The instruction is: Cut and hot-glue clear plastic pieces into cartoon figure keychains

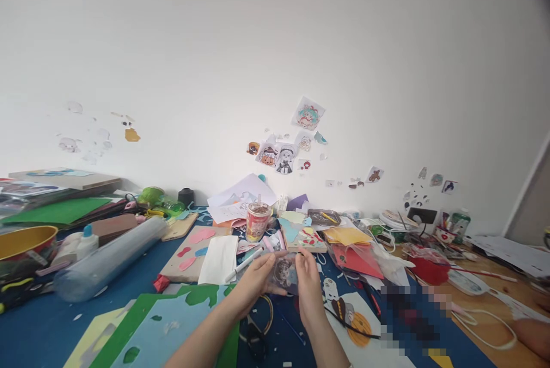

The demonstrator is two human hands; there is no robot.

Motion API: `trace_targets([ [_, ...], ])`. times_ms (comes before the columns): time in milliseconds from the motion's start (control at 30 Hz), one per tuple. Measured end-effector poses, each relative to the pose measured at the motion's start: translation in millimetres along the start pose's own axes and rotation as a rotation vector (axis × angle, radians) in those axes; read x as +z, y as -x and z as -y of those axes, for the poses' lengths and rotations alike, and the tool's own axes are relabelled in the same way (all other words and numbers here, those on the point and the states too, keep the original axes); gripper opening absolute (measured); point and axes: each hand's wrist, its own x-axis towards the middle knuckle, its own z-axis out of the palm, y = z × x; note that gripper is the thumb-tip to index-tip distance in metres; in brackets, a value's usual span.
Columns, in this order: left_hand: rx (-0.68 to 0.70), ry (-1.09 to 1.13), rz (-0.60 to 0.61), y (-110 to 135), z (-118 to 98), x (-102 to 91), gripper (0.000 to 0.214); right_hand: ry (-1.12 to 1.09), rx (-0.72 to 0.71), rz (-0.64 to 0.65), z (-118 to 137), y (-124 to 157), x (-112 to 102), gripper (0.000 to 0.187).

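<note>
Between my left hand (256,277) and my right hand (308,276) is a clear plastic sheet (283,271) with a grey line-drawn figure showing on it. Both hands grip its side edges, holding it above the blue tabletop. A white pen (244,263) lies by my left hand. Below the hands are scissors (254,338) with black and yellow handles, partly hidden by my left forearm. Beside my right wrist is a white sheet (365,351) bearing an orange pumpkin cut-out (360,329).
Light-blue foam (172,328) with cut-out holes lies over green foam at front left. A drink cup (258,222) stands behind my hands. A clear plastic roll (112,259) lies left; red and orange sheets (358,259) are stacked right. Another person's hand (533,336) shows at far right.
</note>
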Motion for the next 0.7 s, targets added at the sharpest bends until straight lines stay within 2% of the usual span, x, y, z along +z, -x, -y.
trace_targets([
  [133,-0.023,0.168,-0.098,-4,-1,-8.1,0.038,0.303,-0.378,0.123,10,4,0,0.050],
  [233,-0.059,0.240,-0.108,-4,-8,-13.9,0.036,0.471,-0.528,0.246,17,6,-1,0.048],
  [367,-0.069,0.259,-0.023,-1,-12,-16.1,0.038,0.486,-0.531,0.266,17,7,-2,0.040],
  [500,-0.024,0.155,0.055,2,-9,-10.7,0.041,0.454,-0.442,0.263,18,9,-1,0.033],
  [567,-0.012,0.075,0.038,2,-5,-6.4,0.045,0.440,-0.384,0.282,21,10,-1,0.031],
  [700,-0.033,-0.069,-0.101,-3,5,0.0,0.054,0.376,-0.282,0.303,25,11,0,0.037],
])
